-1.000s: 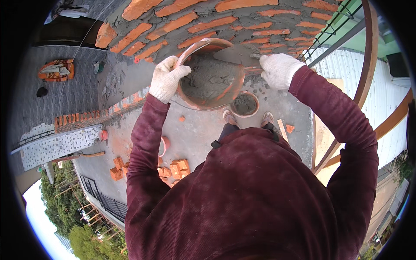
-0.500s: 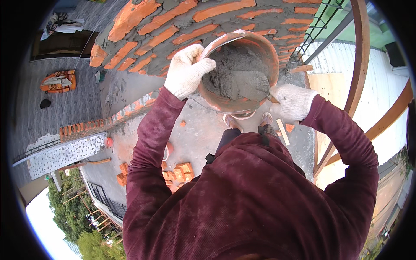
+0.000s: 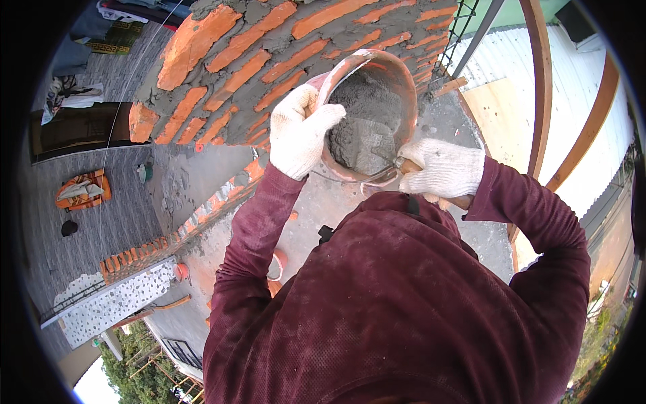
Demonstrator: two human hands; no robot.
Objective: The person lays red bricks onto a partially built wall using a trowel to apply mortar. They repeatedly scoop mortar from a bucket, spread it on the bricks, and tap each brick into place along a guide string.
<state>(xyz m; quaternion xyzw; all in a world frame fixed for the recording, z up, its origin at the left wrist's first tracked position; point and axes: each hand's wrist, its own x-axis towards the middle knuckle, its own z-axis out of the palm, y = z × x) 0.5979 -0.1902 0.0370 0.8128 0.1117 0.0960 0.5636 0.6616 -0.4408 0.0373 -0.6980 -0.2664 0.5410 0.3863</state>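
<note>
My gloved left hand (image 3: 300,135) grips the left rim of a mortar-smeared bucket (image 3: 406,91), thumb over the edge and fingers behind it. The bucket tilts so that its mouth faces me, and grey wet mortar (image 3: 360,97) lies inside. In my gloved right hand (image 3: 445,168) is a trowel (image 3: 460,201), its wooden handle end showing below the palm. The trowel's blade reaches into the bucket and rests on or in the mortar, coated grey. Just beyond the bucket rises a brick wall (image 3: 243,48) with thick mortar joints.
A low brick course (image 3: 215,205) runs along the floor to the left. Curved wooden beams (image 3: 542,87) and thin steel bars (image 3: 464,23) stand at the right. A small reddish bucket (image 3: 278,262) sits left of my body. An orange cloth bundle (image 3: 84,190) lies far left.
My right hand has turned and come nearer my body, baring the trowel's handle end. My body leans further forward, hiding my feet, and the view has shifted.
</note>
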